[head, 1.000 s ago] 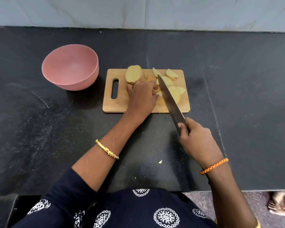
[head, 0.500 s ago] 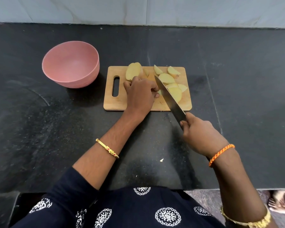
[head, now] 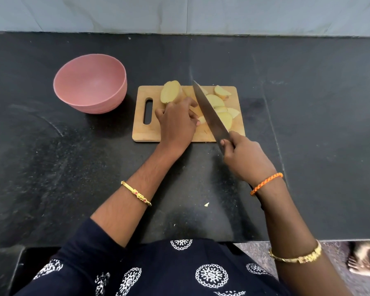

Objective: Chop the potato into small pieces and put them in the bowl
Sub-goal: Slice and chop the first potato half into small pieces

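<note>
two hands at board, left hand (head: pixel 176 122) fingers curled pinning potato piece (head: pixel 201 119), right hand (head: pixel 244 159) gripping knife (head: pixel 209 112)

The bowl (head: pixel 90 83) is sitting upper left of the frame; the cutting board (head: pixel 146 133), bearing potato pieces (head: pixel 215 100), is lying right of it.

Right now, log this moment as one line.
left hand: steadies potato | right hand: knife on board | bowl: empty
</note>
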The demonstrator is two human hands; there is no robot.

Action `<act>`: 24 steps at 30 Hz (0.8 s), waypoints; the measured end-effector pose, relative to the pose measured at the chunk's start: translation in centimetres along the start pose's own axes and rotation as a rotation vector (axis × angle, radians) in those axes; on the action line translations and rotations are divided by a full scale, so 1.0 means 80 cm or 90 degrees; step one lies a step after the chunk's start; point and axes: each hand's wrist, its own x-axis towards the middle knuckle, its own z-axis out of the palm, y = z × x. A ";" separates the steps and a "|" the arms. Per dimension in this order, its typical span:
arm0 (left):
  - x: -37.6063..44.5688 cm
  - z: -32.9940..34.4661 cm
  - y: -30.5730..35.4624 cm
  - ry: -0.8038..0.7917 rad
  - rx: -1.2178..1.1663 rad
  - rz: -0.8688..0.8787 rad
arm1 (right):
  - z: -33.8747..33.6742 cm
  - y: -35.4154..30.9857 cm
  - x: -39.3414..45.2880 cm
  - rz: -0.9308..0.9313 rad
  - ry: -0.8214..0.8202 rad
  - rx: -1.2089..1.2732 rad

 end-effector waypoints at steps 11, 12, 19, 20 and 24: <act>0.002 -0.002 0.001 0.021 -0.011 -0.032 | 0.014 -0.007 -0.004 0.046 -0.039 -0.074; 0.003 -0.002 0.001 0.019 -0.007 -0.032 | 0.011 -0.004 -0.007 0.046 -0.050 -0.077; 0.002 0.001 0.006 0.010 -0.042 -0.033 | 0.007 0.014 -0.025 -0.001 0.001 0.004; 0.001 0.001 0.006 0.016 -0.037 -0.039 | 0.009 0.013 -0.024 -0.005 0.001 0.005; -0.001 0.000 0.005 0.016 -0.033 -0.055 | 0.015 0.010 -0.018 -0.004 -0.009 -0.003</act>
